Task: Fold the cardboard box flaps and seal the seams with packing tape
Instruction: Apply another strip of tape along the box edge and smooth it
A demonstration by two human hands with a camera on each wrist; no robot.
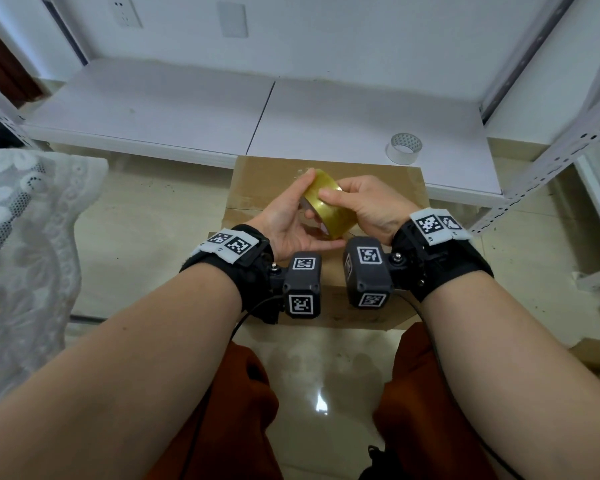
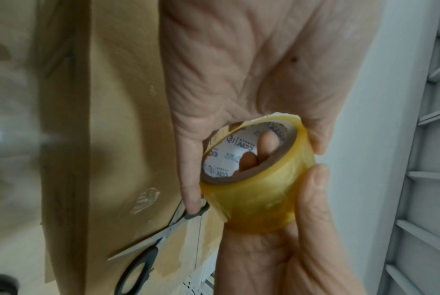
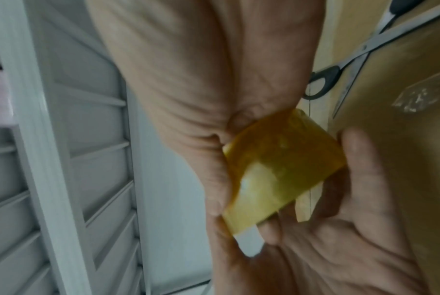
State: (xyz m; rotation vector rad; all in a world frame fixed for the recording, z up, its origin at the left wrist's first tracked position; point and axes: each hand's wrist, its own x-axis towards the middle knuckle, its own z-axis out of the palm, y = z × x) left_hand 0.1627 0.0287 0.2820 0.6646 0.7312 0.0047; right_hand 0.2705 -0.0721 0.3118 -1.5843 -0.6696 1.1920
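Both hands on tape roll (image 1: 327, 212) above cardboard box (image 1: 257, 185) | my left hand (image 1: 288, 220) cups 9 o'clock side, right hand (image 1: 371, 206) pinches 3 o'clock | light, stiff, slick; grip rim, core

Tape roll (image 1: 326, 209): glossy, translucent amber plastic film on a printed paper core. Box (image 1: 257, 188): matt brown cardboard. Scissors (image 2: 148, 245): bright metal blades, black plastic handles.

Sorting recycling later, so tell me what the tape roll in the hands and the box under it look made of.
Tape roll: glossy, translucent yellowish plastic film, seemingly on a printed paperboard core visible in the left wrist view. Box: matte brown cardboard, with shiny clear tape patches.
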